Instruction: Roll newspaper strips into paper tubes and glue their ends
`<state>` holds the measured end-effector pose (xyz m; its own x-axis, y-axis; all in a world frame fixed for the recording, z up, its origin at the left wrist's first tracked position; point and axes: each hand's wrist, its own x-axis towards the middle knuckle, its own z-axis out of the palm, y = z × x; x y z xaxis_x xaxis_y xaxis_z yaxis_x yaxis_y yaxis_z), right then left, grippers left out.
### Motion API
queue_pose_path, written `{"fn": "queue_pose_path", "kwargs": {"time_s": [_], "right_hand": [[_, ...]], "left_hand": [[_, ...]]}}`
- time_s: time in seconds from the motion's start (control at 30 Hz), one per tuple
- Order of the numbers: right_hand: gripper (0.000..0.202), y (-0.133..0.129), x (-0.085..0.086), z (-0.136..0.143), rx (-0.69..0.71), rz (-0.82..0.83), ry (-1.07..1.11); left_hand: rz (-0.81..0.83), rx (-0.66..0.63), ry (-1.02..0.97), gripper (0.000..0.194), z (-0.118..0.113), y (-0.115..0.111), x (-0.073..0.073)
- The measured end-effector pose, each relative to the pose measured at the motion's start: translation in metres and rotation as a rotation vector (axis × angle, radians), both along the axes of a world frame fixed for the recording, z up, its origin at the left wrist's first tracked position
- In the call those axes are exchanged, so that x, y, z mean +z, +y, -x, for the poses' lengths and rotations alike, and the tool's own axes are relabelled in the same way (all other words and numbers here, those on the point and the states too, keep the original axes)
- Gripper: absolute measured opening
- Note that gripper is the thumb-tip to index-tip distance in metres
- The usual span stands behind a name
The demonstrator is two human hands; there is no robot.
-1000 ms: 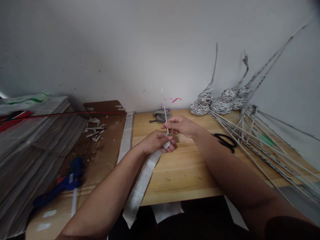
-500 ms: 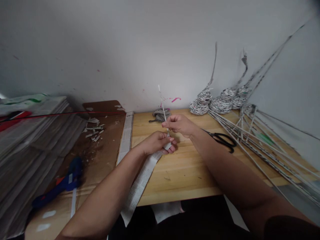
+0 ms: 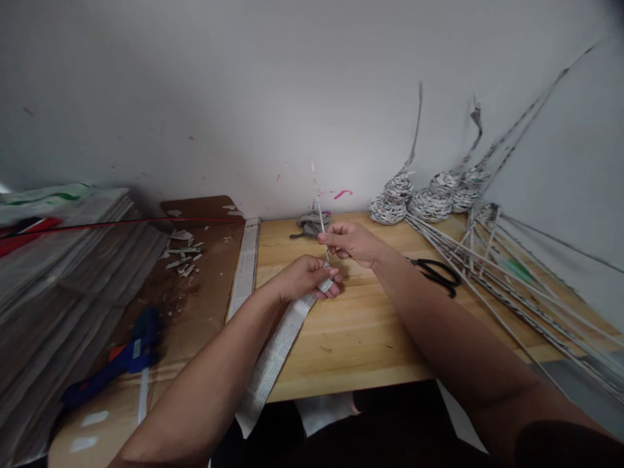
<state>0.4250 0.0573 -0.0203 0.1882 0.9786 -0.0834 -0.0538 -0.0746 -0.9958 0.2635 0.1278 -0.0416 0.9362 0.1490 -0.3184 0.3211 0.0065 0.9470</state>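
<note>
A newspaper strip [image 3: 277, 354] runs from my left hand [image 3: 314, 276] down over the table's front edge. My left hand pinches its upper end, where the paper narrows into a thin rolled tube [image 3: 319, 201]. Just above, my right hand [image 3: 348, 242] grips that tube between thumb and fingers. The tube points up and leans slightly left, its pale tip in front of the wall. Behind it on the wooden table [image 3: 351, 338] lies a crumpled grey cloth [image 3: 312, 224].
Black-handled scissors [image 3: 439, 273] lie right of my right forearm. Woven paper shapes [image 3: 390, 207] and long paper tubes [image 3: 517, 305] fill the right side. At left are stacked newspapers [image 3: 63, 305], a blue glue gun [image 3: 139, 348], paper scraps [image 3: 182, 253] and a folded strip [image 3: 246, 260].
The tube's upper tip has shifted slightly right and stands a little more upright. Both hands keep their grips, almost in the same place.
</note>
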Motion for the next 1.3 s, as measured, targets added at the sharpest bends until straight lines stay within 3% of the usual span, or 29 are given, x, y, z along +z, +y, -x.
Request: {"fn": "queue_pose_path", "kwargs": {"time_s": [0.1,0.3,0.47,0.67,0.83,1.0,1.17,1.3], "right_hand": [[0.041,0.0002,-0.003,-0.0018,0.121,0.01,-0.038],[0.04,0.0027,-0.0054,0.0022,-0.123,-0.03,-0.056],[0.041,-0.0004,-0.0016,-0.0006,0.107,-0.024,-0.058],[0.039,0.0011,-0.0025,-0.0001,-0.074,-0.038,-0.018],[0.04,-0.001,-0.0005,-0.0012,0.114,-0.019,-0.041],[0.039,-0.0002,-0.002,0.0008,-0.064,-0.099,-0.132],[0.04,-0.0032,0.0026,-0.0037,0.174,-0.045,-0.163],[0.036,-0.0014,0.0005,-0.0035,0.06,-0.087,-0.223]], "left_hand": [[0.006,0.011,0.008,0.044,0.0001,0.0007,-0.001],[0.006,0.025,0.004,0.045,0.001,-0.0007,0.0013],[0.014,0.05,0.019,0.045,0.0008,0.0009,0.0011],[0.0,0.017,-0.008,0.042,0.0009,0.0009,0.0026],[-0.002,0.042,0.021,0.04,0.0013,0.0016,0.0032],[-0.003,0.016,0.02,0.043,0.001,0.0011,0.0049],[-0.003,0.019,0.026,0.044,0.001,0.0016,0.0049],[-0.021,0.0,-0.005,0.042,0.0014,0.0019,0.0043]]}}
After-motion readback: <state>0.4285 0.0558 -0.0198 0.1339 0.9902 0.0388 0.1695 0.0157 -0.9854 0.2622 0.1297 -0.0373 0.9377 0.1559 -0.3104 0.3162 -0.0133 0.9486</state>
